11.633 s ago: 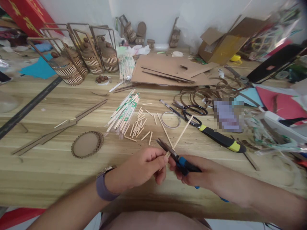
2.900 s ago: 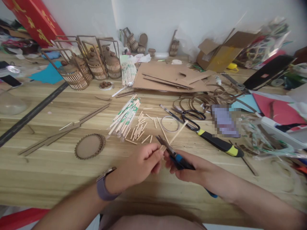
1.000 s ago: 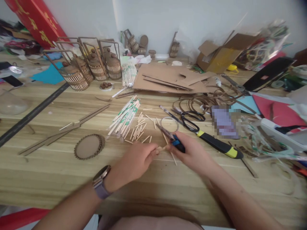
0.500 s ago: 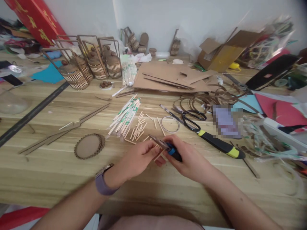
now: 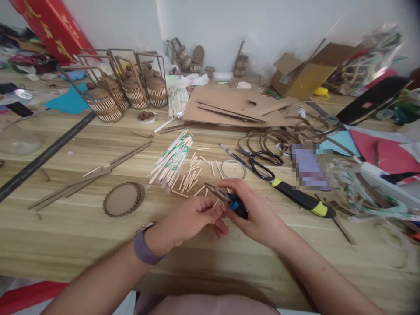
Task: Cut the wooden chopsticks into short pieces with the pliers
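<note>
My right hand (image 5: pixel 251 208) is closed around the blue-and-black handles of pliers (image 5: pixel 218 192), whose metal jaws point up and left. Just left of it, my left hand (image 5: pixel 197 214) pinches a few thin wooden sticks (image 5: pixel 218 204) between thumb and fingers, right under the jaws. Part of the sticks is hidden by my fingers. Short cut stick pieces (image 5: pixel 189 179) lie loose on the table just beyond my hands. Behind them is a bundle of toothpick-like sticks in white and green paper wrappers (image 5: pixel 172 157). A round cardboard disc with a ridged rim (image 5: pixel 122 199) lies left of my left hand.
Scissors (image 5: pixel 262 164), a cutter with a black and yellow handle (image 5: pixel 302 199), a pen (image 5: pixel 229 151) and a clear ring (image 5: pixel 233 169) lie to the right. Small tiered baskets (image 5: pixel 103 105) stand back left. Cardboard sheets (image 5: pixel 223 98) and coiled brown strips (image 5: pixel 262 138) lie behind.
My left hand has shifted slightly, and the sticks it holds now sit more upright under the pliers. My right hand keeps its grip on the pliers. The view has moved a little.
</note>
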`<state>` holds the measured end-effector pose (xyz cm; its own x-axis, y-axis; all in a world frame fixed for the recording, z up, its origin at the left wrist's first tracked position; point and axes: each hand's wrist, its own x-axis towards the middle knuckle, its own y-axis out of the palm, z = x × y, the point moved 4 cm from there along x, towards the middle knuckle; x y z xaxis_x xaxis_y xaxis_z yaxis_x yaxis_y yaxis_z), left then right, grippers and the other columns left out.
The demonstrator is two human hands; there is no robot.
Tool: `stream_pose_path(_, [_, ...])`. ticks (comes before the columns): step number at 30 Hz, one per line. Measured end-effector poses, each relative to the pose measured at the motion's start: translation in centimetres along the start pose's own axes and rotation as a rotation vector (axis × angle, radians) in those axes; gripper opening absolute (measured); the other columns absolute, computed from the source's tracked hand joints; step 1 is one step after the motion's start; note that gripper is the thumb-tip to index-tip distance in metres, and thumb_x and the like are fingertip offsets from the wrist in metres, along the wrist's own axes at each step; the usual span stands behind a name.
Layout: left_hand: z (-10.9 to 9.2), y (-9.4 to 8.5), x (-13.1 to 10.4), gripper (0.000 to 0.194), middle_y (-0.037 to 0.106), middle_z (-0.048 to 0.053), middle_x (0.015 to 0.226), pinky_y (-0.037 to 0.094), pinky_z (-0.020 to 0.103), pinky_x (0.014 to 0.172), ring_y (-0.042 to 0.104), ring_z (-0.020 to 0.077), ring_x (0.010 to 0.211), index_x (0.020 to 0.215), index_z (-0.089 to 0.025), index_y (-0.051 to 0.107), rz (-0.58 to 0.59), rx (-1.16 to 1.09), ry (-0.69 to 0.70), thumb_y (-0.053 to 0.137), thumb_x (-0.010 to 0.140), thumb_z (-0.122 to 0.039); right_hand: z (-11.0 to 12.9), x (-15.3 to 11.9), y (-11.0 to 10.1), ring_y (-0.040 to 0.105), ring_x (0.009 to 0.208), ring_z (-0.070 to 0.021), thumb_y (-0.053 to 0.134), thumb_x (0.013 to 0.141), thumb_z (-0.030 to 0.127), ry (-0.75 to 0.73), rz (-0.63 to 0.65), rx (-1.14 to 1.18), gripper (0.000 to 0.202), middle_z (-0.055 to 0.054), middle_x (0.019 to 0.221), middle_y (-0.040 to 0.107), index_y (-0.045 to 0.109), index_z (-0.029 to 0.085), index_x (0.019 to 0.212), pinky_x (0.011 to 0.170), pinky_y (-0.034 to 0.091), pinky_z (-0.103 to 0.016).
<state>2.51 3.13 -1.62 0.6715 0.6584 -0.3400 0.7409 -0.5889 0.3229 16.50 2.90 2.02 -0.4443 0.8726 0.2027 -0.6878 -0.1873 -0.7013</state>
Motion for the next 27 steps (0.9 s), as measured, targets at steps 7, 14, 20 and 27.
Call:
stream_pose_path(7, [-0.2,-0.7,0.3,0.031,0.064,0.001,0.076,0.04,0.023,0.065,0.058,0.0113,0.069,0.083,-0.015,0.06,-0.182,-0.173,0.069,0.067,0.08,-0.046,0.3,-0.5,0.6,0.049,0.117,-0.0314,0.071,0.077,0.034,0.074,-0.22,-0.149,0.05,-0.014,0.119,0.047,0.048,0.023,0.12,0.095,0.048,-0.051])
stream_pose_path(14, [0.2,0.0,0.5,0.015,0.064,0.0,0.072,0.043,0.026,0.069,0.059,0.0143,0.072,0.078,-0.016,0.061,-0.189,-0.259,0.068,0.068,0.075,-0.03,0.9,-0.8,2.0,0.054,0.109,-0.03,0.073,0.072,0.021,0.083,-0.193,-0.198,0.059,-0.015,0.116,0.044,0.047,0.02,0.124,0.074,0.058,-0.039])
stream_pose_path(20, [0.1,0.3,0.5,0.02,0.068,0.002,0.076,0.045,0.029,0.076,0.062,0.017,0.076,0.081,-0.015,0.064,-0.184,-0.216,0.103,0.067,0.077,-0.034,0.5,-0.7,2.1,0.057,0.104,-0.0291,0.071,0.073,0.022,0.087,-0.211,-0.224,0.057,-0.015,0.115,0.045,0.047,0.02,0.124,0.075,0.057,-0.04])
stream_pose_path(27, [-0.5,-0.1,-0.1,0.033,0.069,0.003,0.073,0.044,0.027,0.068,0.063,0.016,0.069,0.087,-0.015,0.062,-0.196,-0.023,0.12,0.061,0.083,-0.048,1.4,-1.7,0.3,0.058,0.095,-0.0244,0.067,0.078,0.037,0.262,-0.023,0.031,0.04,-0.008,0.103,0.055,0.052,0.023,0.113,0.081,0.052,-0.039])
